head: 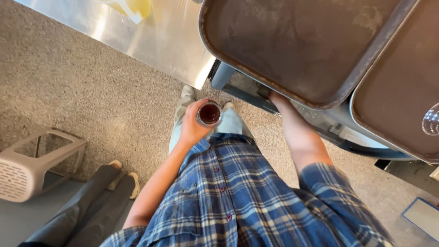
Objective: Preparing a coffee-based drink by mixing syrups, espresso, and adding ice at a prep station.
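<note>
I see the left hand (pixel 192 126) wrapped closed around a small clear glass (pixel 210 114) of dark liquid, held upright just below the near corner of the brown tray (pixel 292 50). The right hand (pixel 277 99) reaches under that tray's near edge; its fingers are hidden there, so I cannot tell how far it is open. A second brown tray (pixel 402 87) lies just right of the first. A steel table (pixel 155 32) sits left of the tray. A grey plastic stool (pixel 32 164) stands well left of it, beside another person's legs (pixel 91 196)
</note>
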